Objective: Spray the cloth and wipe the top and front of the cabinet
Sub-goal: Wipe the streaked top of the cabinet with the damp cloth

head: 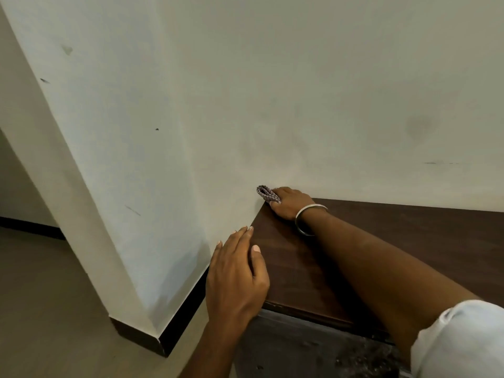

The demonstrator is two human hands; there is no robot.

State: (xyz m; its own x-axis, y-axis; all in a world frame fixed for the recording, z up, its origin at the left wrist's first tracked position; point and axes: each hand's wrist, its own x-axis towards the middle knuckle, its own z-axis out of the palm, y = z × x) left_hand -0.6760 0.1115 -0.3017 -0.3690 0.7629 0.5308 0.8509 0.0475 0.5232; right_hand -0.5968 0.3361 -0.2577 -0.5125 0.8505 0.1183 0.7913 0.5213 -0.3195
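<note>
The dark brown wooden cabinet (409, 241) stands against the white wall, its top filling the lower right. My right hand (291, 203), with a metal bangle on the wrist, presses a small checked cloth (267, 193) onto the far left corner of the top, where it meets the wall. Most of the cloth is hidden under the hand. My left hand (237, 274) rests flat, fingers straight, on the near left edge of the cabinet top. The scuffed cabinet front (313, 347) shows below the top's edge. No spray bottle is in view.
The white wall (300, 91) rises directly behind the cabinet. A wall corner juts out at the left with a black skirting strip (182, 317) along its foot. Beige floor (54, 309) lies at the lower left.
</note>
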